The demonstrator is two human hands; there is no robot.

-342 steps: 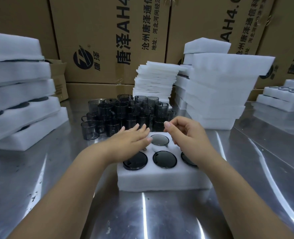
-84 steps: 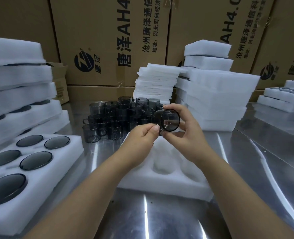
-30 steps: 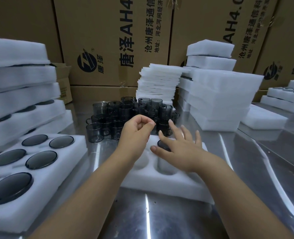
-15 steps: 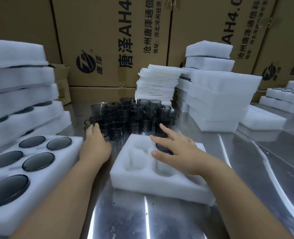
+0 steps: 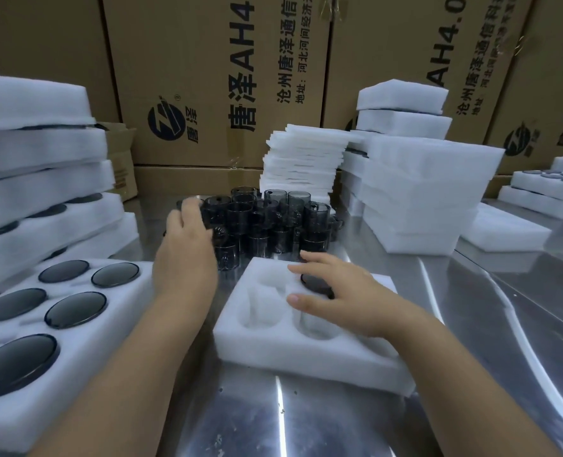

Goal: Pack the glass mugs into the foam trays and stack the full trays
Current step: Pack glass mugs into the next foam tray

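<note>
A white foam tray [image 5: 306, 354] lies on the steel table in front of me. One dark glass mug [image 5: 313, 281] sits in its far right pocket; the near pockets I can see hold nothing. My right hand [image 5: 346, 301] lies over that mug with fingers spread and straight. A cluster of dark glass mugs [image 5: 266, 225] stands just behind the tray. My left hand [image 5: 184, 262] reaches into the cluster's left side, fingers stretched over the mugs and blurred; I see no mug held.
A full tray [image 5: 125, 298] of mugs lies at the near left, before a stack of full trays [image 5: 42, 179]. Thin foam sheets [image 5: 306, 163] and stacked foam trays [image 5: 418, 199] stand behind and right. Cardboard boxes [image 5: 207, 77] wall the back.
My left hand has moved forward from the tray's left side into the mug cluster. My right hand stays on the mug it set in the tray.
</note>
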